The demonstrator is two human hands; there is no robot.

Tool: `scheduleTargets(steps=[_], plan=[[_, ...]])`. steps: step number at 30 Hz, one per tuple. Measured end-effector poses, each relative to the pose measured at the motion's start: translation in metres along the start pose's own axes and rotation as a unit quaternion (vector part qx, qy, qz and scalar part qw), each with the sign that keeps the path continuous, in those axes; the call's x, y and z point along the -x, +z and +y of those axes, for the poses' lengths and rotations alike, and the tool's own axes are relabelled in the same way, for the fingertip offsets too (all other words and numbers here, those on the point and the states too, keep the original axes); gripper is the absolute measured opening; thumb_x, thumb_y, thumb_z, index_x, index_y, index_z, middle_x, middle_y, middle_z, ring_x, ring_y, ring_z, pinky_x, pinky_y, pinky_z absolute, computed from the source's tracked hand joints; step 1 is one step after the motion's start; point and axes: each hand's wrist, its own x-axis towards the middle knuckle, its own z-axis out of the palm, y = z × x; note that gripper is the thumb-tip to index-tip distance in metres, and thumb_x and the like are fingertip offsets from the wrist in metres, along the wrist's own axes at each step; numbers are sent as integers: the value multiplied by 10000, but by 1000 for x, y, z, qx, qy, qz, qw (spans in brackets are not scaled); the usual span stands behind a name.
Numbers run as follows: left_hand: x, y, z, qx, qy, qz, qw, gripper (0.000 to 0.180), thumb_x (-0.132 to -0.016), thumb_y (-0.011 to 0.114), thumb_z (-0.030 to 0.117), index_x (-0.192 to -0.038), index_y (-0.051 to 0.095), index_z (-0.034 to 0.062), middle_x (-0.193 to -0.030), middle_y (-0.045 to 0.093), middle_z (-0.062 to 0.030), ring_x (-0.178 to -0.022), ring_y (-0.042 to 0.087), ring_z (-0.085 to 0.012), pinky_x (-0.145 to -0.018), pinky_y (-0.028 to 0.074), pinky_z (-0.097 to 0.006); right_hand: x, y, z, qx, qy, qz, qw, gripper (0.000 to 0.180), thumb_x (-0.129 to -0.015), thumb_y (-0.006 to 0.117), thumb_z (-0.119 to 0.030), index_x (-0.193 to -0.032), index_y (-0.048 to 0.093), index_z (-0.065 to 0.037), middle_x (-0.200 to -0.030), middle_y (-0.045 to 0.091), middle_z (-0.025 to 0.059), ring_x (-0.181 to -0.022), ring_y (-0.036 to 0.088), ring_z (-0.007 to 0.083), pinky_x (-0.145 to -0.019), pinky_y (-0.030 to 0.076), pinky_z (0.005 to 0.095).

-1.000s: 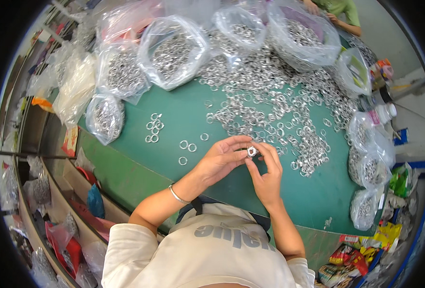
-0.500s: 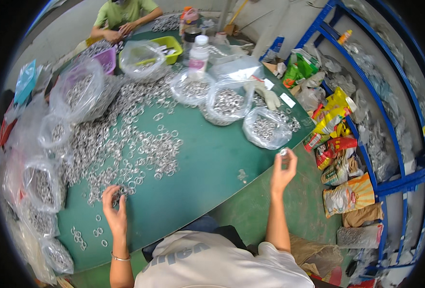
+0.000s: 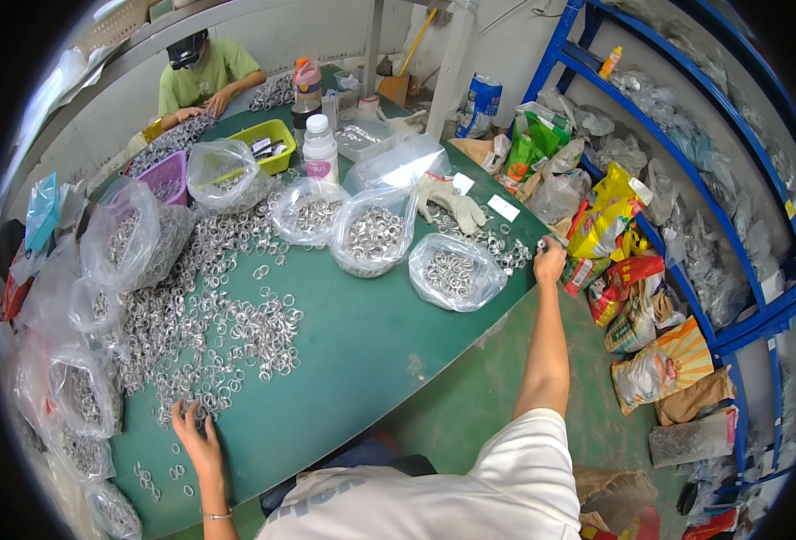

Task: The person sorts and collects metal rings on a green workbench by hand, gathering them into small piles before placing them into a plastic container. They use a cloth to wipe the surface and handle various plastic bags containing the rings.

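Note:
My left hand (image 3: 200, 443) rests at the near edge of a large heap of silver metal rings (image 3: 258, 337). Its fingers are apart, with loose rings just beyond the tips. At the table's right corner my right hand (image 3: 551, 262) is closed in a pinch on a small metal ring (image 3: 543, 245). Left of it lies a scatter of rings (image 3: 511, 256), beside an open clear plastic bag of rings (image 3: 453, 274). Another bag of rings (image 3: 375, 236) and a smaller bag (image 3: 312, 214) stand farther left.
Several bags of rings line the green table's (image 3: 353, 346) left side. A white bottle (image 3: 320, 153), a yellow-green basket (image 3: 276, 144), a purple basket (image 3: 166, 178) and a glove (image 3: 456, 205) sit farther back. A co-worker (image 3: 204, 76) handles rings opposite. A blue rack (image 3: 659, 85) stands right.
My right arm has stretched farther out to the right corner with the ring. The view has shifted to the right. My left hand remains by the heap's near edge, its fingers spread wider.

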Motion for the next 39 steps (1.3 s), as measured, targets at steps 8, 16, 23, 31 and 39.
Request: scheduleTargets(steps=[8, 16, 23, 31, 39], plan=[[0, 1, -1, -6, -17, 6, 1000, 370, -760, 566, -40, -1120, 500, 20, -1283, 383, -187, -1190, 376, -371, -1000, 307, -421, 24, -46, -23, -55, -156, -83, 983, 314, -674, 657, -25, -965, 647, -142, -1003, 558, 78, -982, 478, 295, -867, 367, 403], [-4, 11, -3, -18, 4, -6, 1000, 365, -765, 562, -30, -1121, 493, 11, -1273, 393, -189, -1175, 385, -373, -995, 310, -428, 60, -61, -42, -23, -243, -131, 961, 332, -635, 731, -107, -952, 635, -120, -941, 519, 58, -926, 464, 248, -765, 343, 369], [-6, 14, -3, -21, 7, -9, 1000, 351, -767, 564, -29, -1110, 499, 11, -1262, 405, -189, -1167, 394, -371, -985, 322, -422, 66, -63, -47, -12, -247, -81, 965, 231, -641, 724, -107, -845, 624, -66, -898, 554, 60, -886, 487, 245, -759, 360, 368], [-3, 16, -6, -17, -9, -11, 1000, 335, -776, 543, -38, -1105, 501, 5, -1263, 406, -194, -1174, 394, -367, -997, 310, -418, -3, -49, -7, -194, -54, -69, 977, 222, -688, 670, -33, -896, 595, -1, -827, 619, 127, -659, 552, 236, -638, 445, 368], [-1, 22, -20, -18, 1, -7, 1000, 329, -787, 528, -34, -1112, 495, 0, -1269, 398, -206, -1179, 393, -369, -1002, 310, -415, -44, 1, 9, -32, -198, -170, 965, 249, -682, 685, -45, -928, 649, -64, -1022, 608, 104, -989, 520, 299, -873, 400, 396]])
